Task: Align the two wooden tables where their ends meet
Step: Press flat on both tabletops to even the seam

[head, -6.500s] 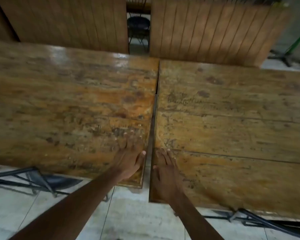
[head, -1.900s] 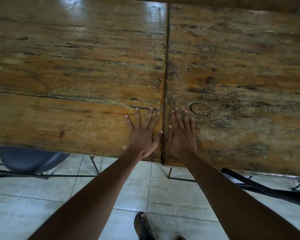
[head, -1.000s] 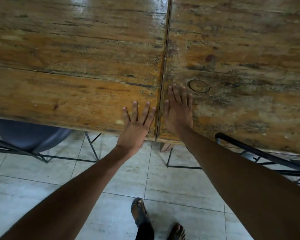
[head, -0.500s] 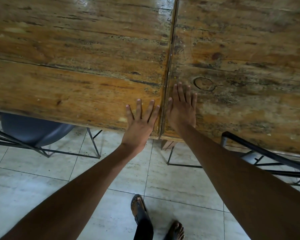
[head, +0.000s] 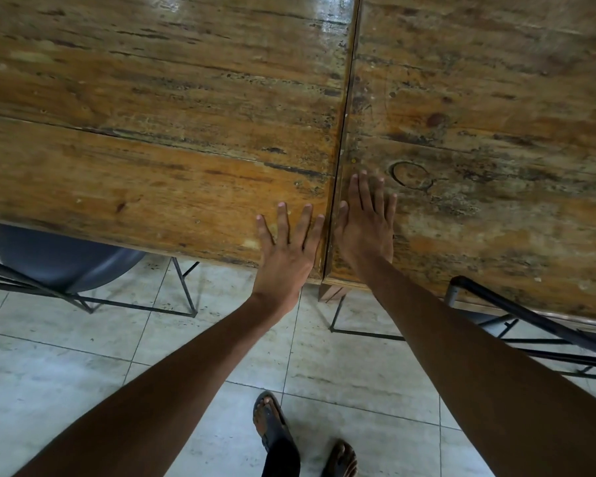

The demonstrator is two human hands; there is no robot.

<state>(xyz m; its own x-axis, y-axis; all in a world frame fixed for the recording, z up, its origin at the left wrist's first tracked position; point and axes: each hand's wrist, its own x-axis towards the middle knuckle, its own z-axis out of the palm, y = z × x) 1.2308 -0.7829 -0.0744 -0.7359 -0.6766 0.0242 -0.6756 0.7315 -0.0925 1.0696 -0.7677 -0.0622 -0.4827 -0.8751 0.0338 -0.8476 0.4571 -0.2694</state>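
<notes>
Hands: my left hand (head: 288, 251) flat, fingers spread, on near corner of left table (head: 145, 139), gripping nothing; my right hand (head: 367, 223) flat on right table (head: 489, 132), likewise empty. Tables butt end to end along a thin seam (head: 346, 108) between my hands. Chair (head: 62, 259) under left table; tiled floor (head: 83, 366) nearest.

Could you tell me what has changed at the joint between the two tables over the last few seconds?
The wedge-shaped gap seen at first has closed to a thin seam. The left hand has slid back towards the near edge of the left table, its palm now past the edge. The right hand stays flat on the right table. Both hands remain open beside the seam, grasping nothing.
</notes>
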